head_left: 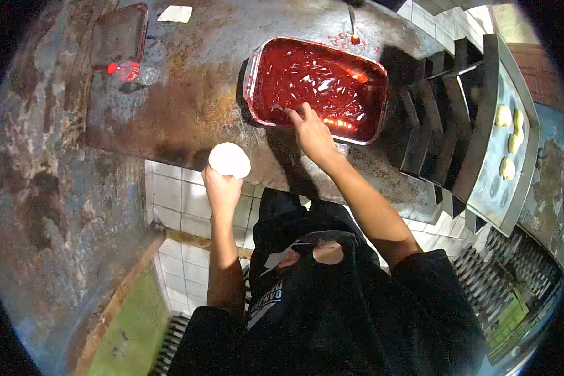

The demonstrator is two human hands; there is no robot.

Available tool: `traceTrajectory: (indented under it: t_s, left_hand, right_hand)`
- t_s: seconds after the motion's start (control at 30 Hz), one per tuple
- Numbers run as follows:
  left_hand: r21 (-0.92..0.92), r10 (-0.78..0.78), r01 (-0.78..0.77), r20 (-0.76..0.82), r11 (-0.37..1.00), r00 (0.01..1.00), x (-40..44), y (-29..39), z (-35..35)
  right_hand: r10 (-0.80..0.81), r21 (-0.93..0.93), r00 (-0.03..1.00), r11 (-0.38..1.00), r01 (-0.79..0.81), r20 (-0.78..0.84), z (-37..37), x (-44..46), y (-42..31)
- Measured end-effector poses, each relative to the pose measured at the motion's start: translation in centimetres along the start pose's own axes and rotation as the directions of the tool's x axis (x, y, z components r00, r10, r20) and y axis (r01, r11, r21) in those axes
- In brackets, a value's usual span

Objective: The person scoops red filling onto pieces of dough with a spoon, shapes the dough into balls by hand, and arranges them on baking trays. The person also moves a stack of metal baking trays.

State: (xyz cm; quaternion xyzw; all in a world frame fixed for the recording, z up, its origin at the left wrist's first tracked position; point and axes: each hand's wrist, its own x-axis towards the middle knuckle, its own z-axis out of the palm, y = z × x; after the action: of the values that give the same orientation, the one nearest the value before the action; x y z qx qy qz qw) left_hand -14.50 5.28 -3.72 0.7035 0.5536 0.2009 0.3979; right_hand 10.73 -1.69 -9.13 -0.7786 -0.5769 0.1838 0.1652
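I'm clamping dough (pixel 229 160) in left hand (pixel 222 191); tray (pixel 251 78) lying forward-right, long side running crosswise; right hand (pixel 314 134) hanging nearer, over red filling (pixel 313 72), finger grip unclear.

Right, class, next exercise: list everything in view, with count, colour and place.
Table: one, brown-grey, centre
Filled tray: one, silvery rim, on table
Filling: one mass, glossy red, inside it
Dark tray: one, brownish, upper left
Card: one, white, top
Bottle: one, clear with red cap, left
Utensil: one, grey, beyond filled tray
Metal trays: several, grey, right
Dough pieces: four or five, pale, far right
Tiles: many, white, below table
Dough disc: one, cream, table's near edge
Shirt: one, black, bottom
Left hand: one, bare, gripping disc
Right hand: one, bare, filled tray's near edge
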Motion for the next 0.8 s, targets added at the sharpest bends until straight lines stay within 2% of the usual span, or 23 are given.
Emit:
traceTrajectory:
  t_s: [0.03, 0.13, 0.27, 0.33, 0.37, 0.43, 0.5, 0.53, 0.57, 0.6, 0.63, 0.67, 0.73, 0.77, 0.8]
  left_hand:
    - [-0.002, -0.010, 0.010, -0.011, 1.000, 1.000, 0.0, 0.0, 0.0]
    - [0.055, 0.021, -0.018, -0.054, 0.998, 0.998, 0.1, -1.4, 0.3]
    - [-0.009, -0.014, 0.014, -0.008, 1.000, 1.000, 0.3, -1.2, 0.2]
    - [-0.149, -0.112, 0.114, 0.020, 0.982, 0.993, 0.3, 0.1, 0.2]
    - [-0.149, -0.111, 0.113, 0.017, 0.982, 0.994, 0.1, 0.4, 0.4]
    - [-0.281, -0.180, 0.178, 0.018, 0.943, 0.983, -0.3, 0.8, 0.7]
    - [-0.305, -0.164, 0.167, 0.035, 0.938, 0.986, -0.8, 0.7, 1.2]
    - [-0.327, -0.151, 0.161, 0.056, 0.931, 0.987, -1.1, 0.7, 1.4]
    - [-0.327, -0.146, 0.154, 0.049, 0.932, 0.988, -1.3, 1.1, 1.5]
    - [-0.184, -0.047, 0.056, 0.053, 0.981, 0.998, -1.4, 1.8, 1.5]
    - [-0.037, 0.049, -0.046, 0.069, 0.998, 0.996, -1.7, 2.4, 1.7]
    - [-0.037, 0.052, -0.050, 0.060, 0.998, 0.997, -2.0, 3.1, 2.1]
    - [-0.064, 0.112, -0.106, 0.110, 0.992, 0.988, -2.9, 4.7, 3.3]
    - [-0.129, 0.162, -0.152, 0.068, 0.980, 0.984, -3.6, 6.2, 4.0]
    - [-0.113, 0.192, -0.184, 0.063, 0.976, 0.979, -4.2, 6.8, 5.0]
  right_hand:
    - [-0.002, -0.060, 1.000, 0.998, 0.003, 0.015, 1.0, 0.2, 0.2]
    - [0.021, -0.065, 0.997, 0.998, -0.016, 0.071, 2.2, 0.1, -0.3]
    - [-0.003, -0.098, 0.996, 0.995, 0.012, 0.093, 3.5, 0.7, -1.0]
    - [-0.017, -0.119, 0.994, 0.992, 0.029, 0.104, 3.3, 1.0, -1.5]
    - [-0.014, -0.108, 0.992, 0.994, 0.028, 0.125, 3.2, 1.3, -1.7]
    - [-0.016, -0.097, 0.990, 0.995, 0.030, 0.142, 2.4, 1.6, -1.6]
    - [0.085, 0.019, 0.960, 0.995, -0.093, 0.267, 0.6, 1.6, -0.9]
    - [0.078, 0.021, 0.962, 0.996, -0.087, 0.261, 0.4, 1.5, 0.2]
    - [0.019, 0.186, 0.975, 0.981, -0.061, 0.220, 0.7, 1.3, 1.9]
    - [-0.036, 0.344, 0.985, 0.939, -0.025, 0.169, -0.1, 0.9, 2.8]
    - [-0.048, 0.537, 0.969, 0.838, -0.094, 0.244, -0.8, -0.1, 3.7]
    - [-0.057, 0.538, 0.969, 0.839, -0.083, 0.239, -3.1, -1.5, 3.0]
    - [-0.211, 0.646, 0.977, 0.750, 0.139, 0.034, -9.4, -5.7, 0.1]
    - [-0.197, 0.628, 0.979, 0.768, 0.128, 0.042, -11.9, -7.8, -1.3]
    - [-0.181, 0.608, 0.982, 0.786, 0.117, 0.046, -13.7, -10.0, -2.4]
